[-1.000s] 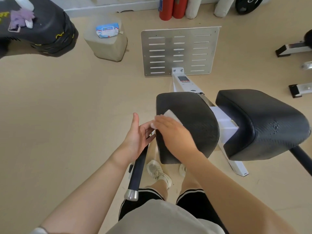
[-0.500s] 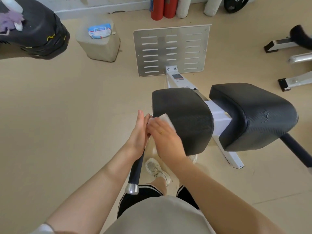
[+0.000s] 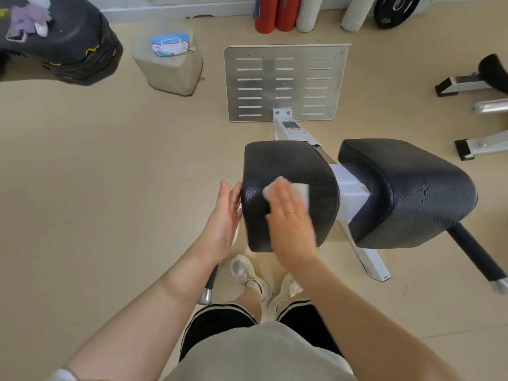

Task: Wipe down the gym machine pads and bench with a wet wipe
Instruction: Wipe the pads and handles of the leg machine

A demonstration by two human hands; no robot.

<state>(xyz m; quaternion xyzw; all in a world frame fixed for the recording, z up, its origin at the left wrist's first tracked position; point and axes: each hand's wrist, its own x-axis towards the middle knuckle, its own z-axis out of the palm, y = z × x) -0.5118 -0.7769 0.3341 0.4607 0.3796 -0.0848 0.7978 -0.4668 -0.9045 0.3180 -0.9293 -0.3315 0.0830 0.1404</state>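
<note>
Two black machine pads sit side by side on a white frame: the left pad (image 3: 291, 169) in front of me and the right pad (image 3: 409, 193) beyond it. A white wet wipe (image 3: 301, 189) lies on top of the left pad under my right hand (image 3: 288, 215), whose flat, straight fingers press it down. My left hand (image 3: 224, 218) is open, its fingers straight against the left pad's left side. The wipe pack (image 3: 170, 44) lies on a beige block at the back left.
A slotted metal footplate (image 3: 286, 81) stands on the floor behind the pads. A black handle bar (image 3: 478, 259) juts out at the right, another bar end (image 3: 206, 295) below my left wrist. A black padded bench (image 3: 68, 42) with cloths is at top left. Other machine feet (image 3: 467, 149) are at the right.
My right hand slid the wipe from the pad's left edge up onto its top. My left hand let go of the wipe's edge and now lies flat against the pad's side.
</note>
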